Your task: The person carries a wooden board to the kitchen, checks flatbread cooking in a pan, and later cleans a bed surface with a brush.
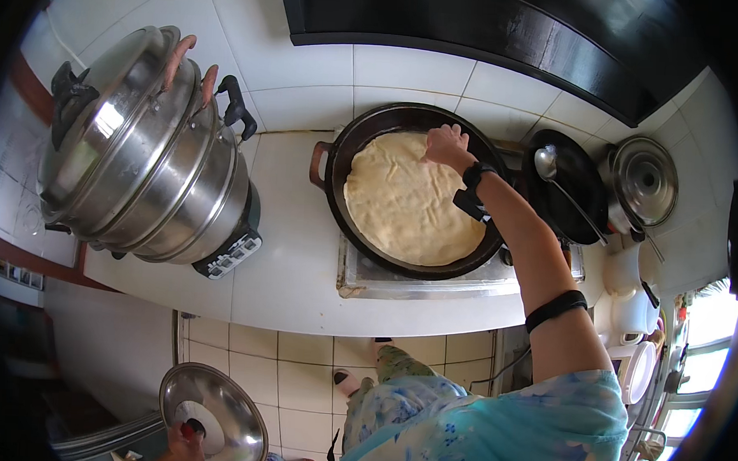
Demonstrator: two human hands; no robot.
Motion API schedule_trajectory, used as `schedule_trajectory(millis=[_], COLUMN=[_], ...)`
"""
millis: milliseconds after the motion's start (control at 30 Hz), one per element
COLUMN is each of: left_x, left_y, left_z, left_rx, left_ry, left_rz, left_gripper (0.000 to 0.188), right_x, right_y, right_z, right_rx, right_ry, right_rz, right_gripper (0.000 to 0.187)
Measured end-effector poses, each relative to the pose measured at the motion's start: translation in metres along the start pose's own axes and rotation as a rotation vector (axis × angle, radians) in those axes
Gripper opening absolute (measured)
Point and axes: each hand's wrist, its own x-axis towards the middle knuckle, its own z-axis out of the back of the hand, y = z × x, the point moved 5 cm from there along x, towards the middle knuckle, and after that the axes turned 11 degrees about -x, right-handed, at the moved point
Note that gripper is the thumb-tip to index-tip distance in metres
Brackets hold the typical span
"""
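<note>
Here, the left hand (185, 448) grips a metal lid (241, 418); right hand (448, 144) curls over dough (407, 203), whether pinching I cannot tell

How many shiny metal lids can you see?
3: the steamer lid at left, the wide lid held in the left hand at lower left, and the pot lid at right. Others may be hidden.

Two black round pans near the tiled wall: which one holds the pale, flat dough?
The larger black pan, with the reddish-brown side handle, beneath the right hand. The smaller black pan carries a silver metal ladle.
</note>
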Motion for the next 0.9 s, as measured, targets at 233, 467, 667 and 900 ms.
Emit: schedule_trajectory(millis=[233,467,667,900], left_x=[0.012,-0.002,0.006,0.018], left_y=[0.017,0.014,0.027,0.035], left_z=[-0.013,-0.014,-0.023,-0.034], left_rx=[-0.318,-0.175,-0.239,-0.31], left_ry=[0.031,0.003,0.115,-0.098], left_rz=[0.261,0.123,0.284,0.144], left_gripper=[0.05,0.047,0.046,0.046], right_x=[0.029,0.034,-0.02,-0.192], right_y=[0.002,0.024,-0.001,0.002], right_z=[-0.018,-0.006,0.065,0.165], right_rx=[0.205,-0.056,-0.161,-0.205], right_ry=[-0.283,-0.022,-0.717,-1.088], right_rz=[0.254,0.124,0.214,0.556], right_gripper=[0.054,0.047,0.011,0.009])
